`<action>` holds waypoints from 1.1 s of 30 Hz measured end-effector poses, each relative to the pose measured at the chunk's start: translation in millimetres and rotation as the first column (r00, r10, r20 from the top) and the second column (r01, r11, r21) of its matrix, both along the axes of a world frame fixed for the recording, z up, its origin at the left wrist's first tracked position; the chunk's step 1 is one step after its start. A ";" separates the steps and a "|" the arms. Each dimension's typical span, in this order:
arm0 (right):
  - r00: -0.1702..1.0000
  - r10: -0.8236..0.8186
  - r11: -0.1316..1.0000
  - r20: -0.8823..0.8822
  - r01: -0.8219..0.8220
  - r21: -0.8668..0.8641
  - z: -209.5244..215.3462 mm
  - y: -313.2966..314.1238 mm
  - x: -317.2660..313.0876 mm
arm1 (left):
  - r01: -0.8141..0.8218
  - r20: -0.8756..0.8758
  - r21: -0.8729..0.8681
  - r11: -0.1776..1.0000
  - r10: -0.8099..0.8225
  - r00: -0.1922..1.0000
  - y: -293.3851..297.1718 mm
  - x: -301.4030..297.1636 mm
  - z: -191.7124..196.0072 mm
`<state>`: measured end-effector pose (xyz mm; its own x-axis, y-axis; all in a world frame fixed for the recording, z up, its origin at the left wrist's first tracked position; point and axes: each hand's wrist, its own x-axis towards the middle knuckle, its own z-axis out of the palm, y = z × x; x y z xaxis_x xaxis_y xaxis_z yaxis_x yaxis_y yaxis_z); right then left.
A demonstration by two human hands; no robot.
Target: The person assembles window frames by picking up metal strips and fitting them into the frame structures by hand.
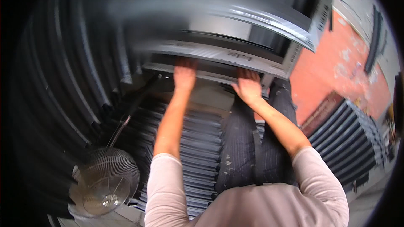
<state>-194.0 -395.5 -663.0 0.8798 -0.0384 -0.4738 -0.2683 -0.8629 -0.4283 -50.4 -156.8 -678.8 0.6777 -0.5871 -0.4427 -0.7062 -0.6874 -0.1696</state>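
Several dark metal window frames (252, 61), faced with pale printed film, lie tiered across the upper middle. My left hand (184, 77) reaches to the lowest dark rail, fingers stretched forward and tips lost under the frame edge above. On the same rail, farther right, my right hand (248, 86) rests with fingers extended and thumb apart. No closed grip shows in either hand, though the fingertips are partly hidden and blurred. A larger frame (269, 20) overlies the others, its left side smeared by motion.
A wire-cage fan (107, 183) stands at lower left. Long dark profiles (63, 59) stand along the left, and more profiles (202, 138) are stacked beside my legs. Another bundle of profiles (345, 136) sits at right, near a reddish floor patch (332, 67).
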 end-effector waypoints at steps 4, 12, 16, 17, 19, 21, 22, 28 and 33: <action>0.912 0.039 0.991 -0.408 0.018 0.136 29.8 -28.5 16.8 | -0.194 -0.110 0.030 0.981 0.196 0.974 -21.5 -11.0 4.2; 0.998 0.067 0.989 0.014 -0.068 0.132 -8.7 -26.5 8.3 | -0.290 -0.042 -0.063 0.955 0.288 0.957 -0.1 -4.9 16.9; 0.991 0.098 0.933 -0.091 -0.060 0.355 -42.4 -35.0 25.7 | -0.343 -0.194 -0.054 0.938 0.327 0.925 -0.6 11.1 33.4; 0.992 0.100 0.943 -0.081 -0.069 0.326 -45.2 -37.0 28.5 | -0.395 -0.351 -0.052 0.917 0.353 0.867 -7.8 14.8 38.4; 0.988 0.144 0.945 -0.051 -0.122 0.304 -45.3 -22.1 43.0 | -0.566 -0.301 -0.128 0.815 0.512 0.805 7.3 12.0 37.3; 0.971 0.207 0.957 -0.121 -0.175 0.232 -47.3 -12.4 55.8 | -0.678 -0.157 -0.516 0.524 0.720 0.676 11.8 9.4 31.4; 0.971 0.200 0.960 -0.132 -0.167 0.225 -52.4 -9.8 53.5 | -0.746 -0.164 -0.598 0.292 0.867 0.470 7.2 9.4 25.2; 0.975 0.216 0.974 -0.048 -0.213 0.073 -42.9 30.3 70.4 | -0.604 -0.570 -0.522 -0.602 0.773 -0.278 7.7 22.9 -39.5; 0.969 0.219 0.974 -0.114 -0.211 0.078 -53.6 3.4 61.9 | -0.072 -0.890 -0.258 -0.964 0.266 -0.371 -44.5 31.7 -45.5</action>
<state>-132.2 -392.2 -716.6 0.7997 0.1802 -0.5727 -0.1325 -0.8774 -0.4612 -18.7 -201.3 -724.3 0.2001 0.7599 -0.6185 0.4685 0.4802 0.7416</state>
